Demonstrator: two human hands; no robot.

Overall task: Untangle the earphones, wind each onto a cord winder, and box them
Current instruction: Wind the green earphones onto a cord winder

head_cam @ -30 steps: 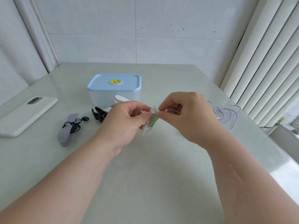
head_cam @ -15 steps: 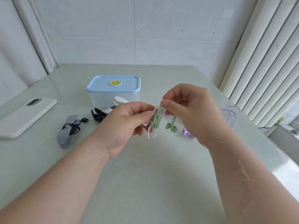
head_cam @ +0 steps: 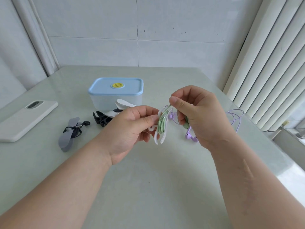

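Left hand [head_cam: 132, 128] holds the white cord winder [head_cam: 156, 139] above the surface [head_cam: 148, 187], thumb and fingers pinching its edge. The green earphone cord [head_cam: 161, 125] is wound round the winder's middle. Right hand [head_cam: 198, 116] pinches the cord's free end just above the winder. Purple earphones [head_cam: 188, 136] lie loose behind the right hand. The box [head_cam: 115, 96] stands beyond, lid on.

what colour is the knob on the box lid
Yellow: the knob sits mid-lid on the pale blue lid, clearest in the head view.
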